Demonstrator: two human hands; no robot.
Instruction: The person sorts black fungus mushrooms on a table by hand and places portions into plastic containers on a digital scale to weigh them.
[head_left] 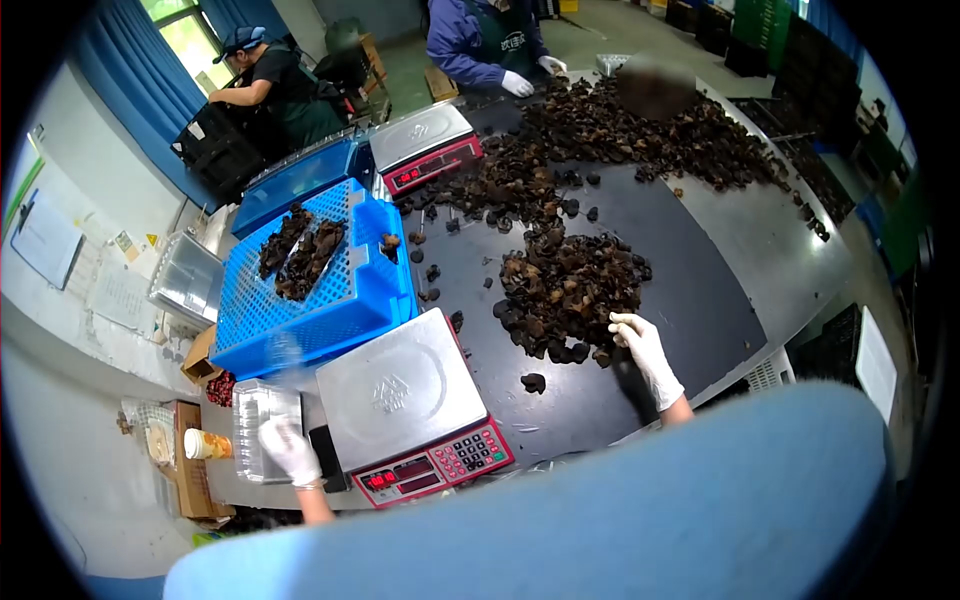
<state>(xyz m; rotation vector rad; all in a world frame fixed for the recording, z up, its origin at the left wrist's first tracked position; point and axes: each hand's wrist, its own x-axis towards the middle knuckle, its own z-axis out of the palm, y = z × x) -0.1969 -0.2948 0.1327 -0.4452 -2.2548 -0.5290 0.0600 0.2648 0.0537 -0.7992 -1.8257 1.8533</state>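
My right hand (pixel 645 352), in a white glove, is at the near right edge of a pile of dark brown fungus pieces (pixel 575 285); its thumb and fingertips come together at the pile, and what is between them is too small to make out. My left hand (pixel 290 450), also gloved and blurred by motion, is over a clear plastic tray stack (pixel 255 425) at the lower left. Its fingers are smeared. Between my hands stands a red scale (pixel 400 395) with a bare silver plate and lit red digits.
Left of the table centre is a blue crate (pixel 285 290) with filled packs on top. A second scale (pixel 420 140) stands beyond it. A paper cup (pixel 207 444) is at far left. Two people work at the back, one with gloved hands (pixel 518 84) by the larger pile (pixel 650 125).
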